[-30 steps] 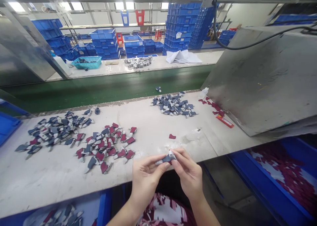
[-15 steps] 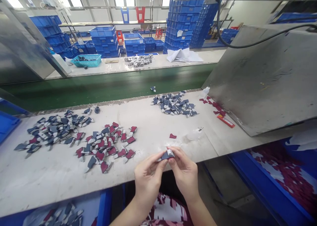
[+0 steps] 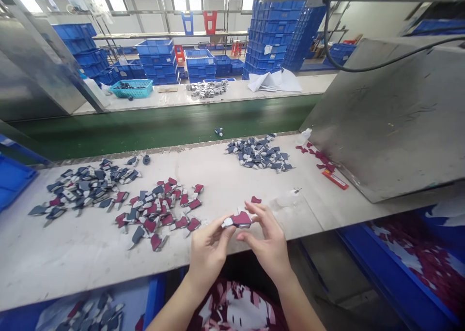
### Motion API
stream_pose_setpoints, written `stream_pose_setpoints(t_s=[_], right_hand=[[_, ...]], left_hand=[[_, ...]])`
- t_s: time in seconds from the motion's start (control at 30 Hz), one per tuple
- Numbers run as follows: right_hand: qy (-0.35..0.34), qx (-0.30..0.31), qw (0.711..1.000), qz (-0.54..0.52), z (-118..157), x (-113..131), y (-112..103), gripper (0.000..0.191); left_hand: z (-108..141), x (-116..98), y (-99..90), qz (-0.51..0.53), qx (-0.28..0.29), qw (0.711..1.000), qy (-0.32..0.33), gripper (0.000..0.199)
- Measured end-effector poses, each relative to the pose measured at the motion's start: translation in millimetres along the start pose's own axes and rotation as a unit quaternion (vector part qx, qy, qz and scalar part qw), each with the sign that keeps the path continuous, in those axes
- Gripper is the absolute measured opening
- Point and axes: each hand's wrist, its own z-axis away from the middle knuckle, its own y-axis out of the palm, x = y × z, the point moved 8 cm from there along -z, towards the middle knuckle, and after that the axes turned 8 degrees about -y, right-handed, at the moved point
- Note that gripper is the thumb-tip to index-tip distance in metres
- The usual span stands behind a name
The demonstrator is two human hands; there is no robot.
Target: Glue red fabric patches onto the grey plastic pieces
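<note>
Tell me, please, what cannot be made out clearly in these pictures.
All in the head view:
The maroon and grey piece: one end is hidden by the fingers of the left hand.
The blue bin at lower left: cut off by the bottom edge.
The blue bin at lower right: cut off by the right and bottom edges.
The far pile of grey parts: too small to see each part.

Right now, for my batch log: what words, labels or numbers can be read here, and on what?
No text is legible.
Red packet on the bench: markings too blurred to read.
White tag on the stacked blue crates: too small to read.
Maroon-and-grey piece in the left hand: no readable print.
</note>
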Motion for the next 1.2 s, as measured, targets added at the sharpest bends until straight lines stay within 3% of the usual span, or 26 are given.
stream_pose_setpoints(t_s=[0.1,0.2,0.37,0.53,0.63,0.7,0.77,0.83,0.9,1.03,1.2], right_hand=[[-0.153,-0.02,0.983,0.102,-4.5,27.8,-8.0,0.028],[-0.237,0.005,0.963,0.128,-5.4,40.3,-5.3,0.013],[-0.275,0.049,0.947,0.156,-4.4,43.2,5.2,0.012],[-0.288,0.017,0.944,0.158,-2.3,43.1,9.1,0.018],[-0.232,-0.009,0.968,0.091,-1.6,31.8,5.7,0.021],[-0.149,-0.006,0.989,0.019,-1.3,17.1,4.6,0.038],[-0.057,0.034,0.996,-0.061,0.6,3.6,10.6,0.045],[0.013,0.07,0.989,-0.126,3.2,-3.6,17.7,0.035],[0.061,0.067,0.981,-0.172,4.1,-6.8,20.3,0.026],[0.092,0.045,0.964,-0.244,3.6,-7.6,24.0,0.023],[0.07,0.049,0.965,-0.25,5.2,-9.1,27.8,0.026]], left_hand=[[1.5,0.3,5.3,0.032,0.048,0.998,-0.03,0.026],[3.9,0.1,6.0,0.046,0.069,0.996,-0.046,0.026],[7.1,2.1,8.2,0.084,0.082,0.99,-0.075,0.028],[7.0,3.1,9.5,0.124,0.062,0.987,-0.086,0.03],[5.9,-0.5,5.4,0.098,0.043,0.993,-0.058,0.026],[4.8,-3.4,-0.5,0.058,0.019,0.998,-0.026,0.022],[3.7,-5.1,-6.6,0.015,-0.009,1.0,0.006,0.02],[2.8,-5.6,-9.8,-0.021,-0.023,0.999,0.037,0.021],[2.2,-5.0,-9.3,-0.036,-0.017,0.998,0.056,0.025],[-0.3,0.5,-7.1,0.028,0.0,0.999,0.023,0.029],[-6.0,9.2,-10.0,0.121,-0.001,0.991,-0.054,0.021]])
